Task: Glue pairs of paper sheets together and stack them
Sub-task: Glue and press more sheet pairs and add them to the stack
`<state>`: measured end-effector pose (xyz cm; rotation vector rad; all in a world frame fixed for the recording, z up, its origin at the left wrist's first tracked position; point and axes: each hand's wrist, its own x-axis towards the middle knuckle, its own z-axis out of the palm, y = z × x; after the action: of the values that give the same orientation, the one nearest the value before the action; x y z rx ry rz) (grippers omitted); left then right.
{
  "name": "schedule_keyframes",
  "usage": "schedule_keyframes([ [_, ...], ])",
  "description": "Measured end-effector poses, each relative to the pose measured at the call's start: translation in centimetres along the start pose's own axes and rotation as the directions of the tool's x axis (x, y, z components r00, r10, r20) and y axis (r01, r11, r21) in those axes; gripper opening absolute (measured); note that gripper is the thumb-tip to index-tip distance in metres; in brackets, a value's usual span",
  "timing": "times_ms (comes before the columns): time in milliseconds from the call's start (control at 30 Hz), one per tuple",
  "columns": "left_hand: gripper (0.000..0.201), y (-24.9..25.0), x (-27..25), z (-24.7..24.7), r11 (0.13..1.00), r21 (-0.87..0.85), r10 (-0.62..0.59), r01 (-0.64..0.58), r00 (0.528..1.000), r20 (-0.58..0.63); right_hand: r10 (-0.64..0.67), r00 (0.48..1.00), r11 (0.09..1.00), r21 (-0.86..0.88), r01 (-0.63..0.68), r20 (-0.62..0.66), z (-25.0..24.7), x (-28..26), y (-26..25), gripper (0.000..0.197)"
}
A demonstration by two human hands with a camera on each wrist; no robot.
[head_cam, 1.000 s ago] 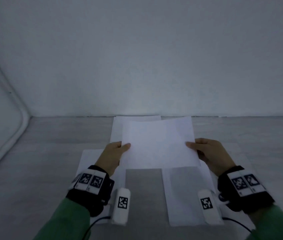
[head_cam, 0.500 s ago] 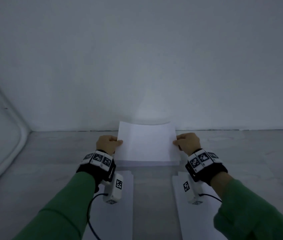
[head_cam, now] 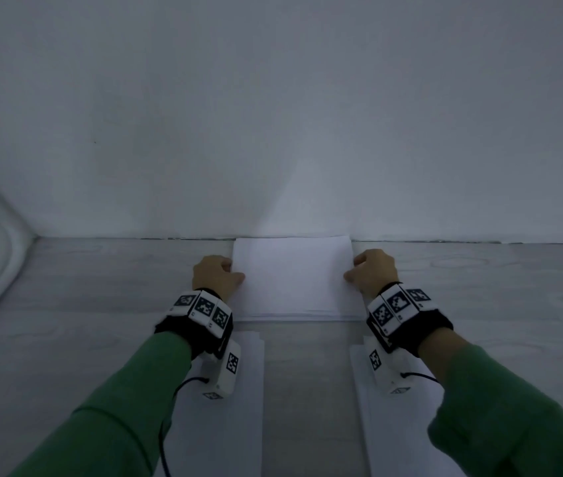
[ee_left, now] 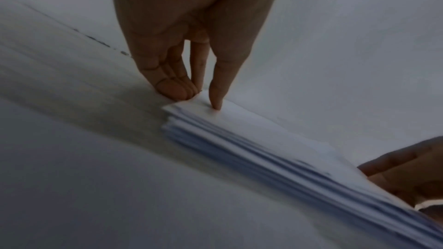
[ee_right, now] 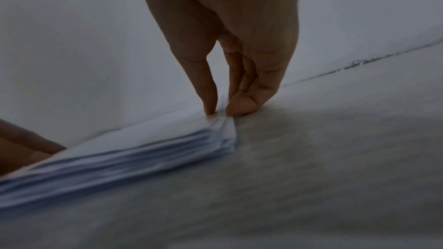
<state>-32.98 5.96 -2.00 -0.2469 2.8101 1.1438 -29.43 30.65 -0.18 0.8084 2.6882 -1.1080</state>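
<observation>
As both hands set the glued pair [head_cam: 292, 270] down on the stack [head_cam: 300, 316] at the far edge of the worktop [head_cam: 101, 304], against the wall [head_cam: 273, 115], the placing step looks nearly done.

Left hand [head_cam: 216, 275]: thumb on top of the sheet's left edge, fingers [ee_left: 177, 90] curled at the worktop beside the stack's corner; pinching the top sheets. Right hand [head_cam: 373, 270]: thumb and fingers [ee_right: 242, 105] pinching the right edge, where the corner of the paper is lifted and bunched between them.

Two supply piles of loose sheets lie on the near part of the worktop, left pile [head_cam: 238, 425] and right pile [head_cam: 369, 425], under the forearms.

Risks, as judged from here:
- The stack's edges are uneven in both wrist views; letting go one side first could skew the top pair further.
- The bunched right corner may crease if pressed flat while still pinched.
- If glue is still wet at the edge, it could bond the pair to the sheet below. Glue is not visible, so unconfirmed.

Versus one second ago: the pair was held in the air, nearer the person, over the gap between the supply piles. It has since travelled forward and down, and now lies on the stack with the arms extended.
</observation>
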Motion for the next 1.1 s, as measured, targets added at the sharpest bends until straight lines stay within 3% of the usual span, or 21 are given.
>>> schedule_keyframes([
  [100,0.045,0.2,-0.1,0.0,0.999,-0.016,-0.031,0.031,0.999,0.016,0.021,1.0,0.997,0.068,-0.023,0.021,-0.2,0.0,0.1,0.01],
  [200,0.027,0.7,-0.7,-0.4,0.999,-0.017,-0.033,0.033,0.999,0.028,0.018,0.998,0.994,0.103,-0.024,0.06,-1.0,-0.6,0.2,0.041],
  [267,0.05,1.2,-1.7,-0.9,0.999,-0.042,-0.018,0.02,0.999,0.032,-0.024,0.998,0.989,0.146,0.016,0.055,-1.7,-1.7,0.4,0.056],
  [333,0.06,2.0,-3.6,-1.5,0.997,-0.04,0.068,-0.066,0.997,0.04,-0.12,0.993,0.978,0.172,0.115,0.019,-2.6,-3.6,1.0,0.056],
  [400,0.058,2.5,-6.4,-1.8,0.984,-0.016,0.177,-0.176,0.979,0.104,-0.232,0.973,0.964,0.133,0.232,-0.011,-3.4,-6.6,2.2,0.048],
  [567,0.045,2.5,-15.2,-1.0,0.925,-0.003,0.352,-0.379,0.855,0.382,-0.442,0.894,0.893,-0.055,0.446,0.075,-4.2,-15.4,7.8,0.035],
  [667,0.041,2.9,-19.3,0.9,0.933,-0.085,0.345,-0.35,0.8,0.492,-0.421,0.88,0.842,-0.266,0.469,0.218,-3.8,-19.4,12.1,0.04],
  [767,0.04,3.6,-21.6,3.2,0.948,-0.102,0.304,-0.3,0.772,0.558,-0.375,0.893,0.792,-0.415,0.448,0.248,-3.5,-21.8,15.1,0.045],
  [867,0.046,3.9,-22.9,5.0,0.964,-0.153,0.266,-0.219,0.758,0.596,-0.355,0.896,0.771,-0.458,0.442,0.267,-3.2,-22.6,16.4,0.05],
  [933,0.039,4.0,-23.3,5.8,0.968,-0.166,0.251,-0.188,0.764,0.594,-0.361,0.894,0.761,-0.471,0.446,0.264,-3.1,-22.6,16.5,0.051],
  [1033,0.007,4.1,-23.7,6.4,0.97,-0.177,0.238,-0.167,0.791,0.563,-0.375,0.893,0.743,-0.495,0.449,0.247,-3.0,-22.5,16.5,0.051],
  [1100,0.015,4.2,-23.8,6.7,0.971,-0.2,0.221,-0.132,0.814,0.537,-0.382,0.891,0.735,-0.505,0.453,0.244,-2.9,-22.5,16.6,0.051],
])
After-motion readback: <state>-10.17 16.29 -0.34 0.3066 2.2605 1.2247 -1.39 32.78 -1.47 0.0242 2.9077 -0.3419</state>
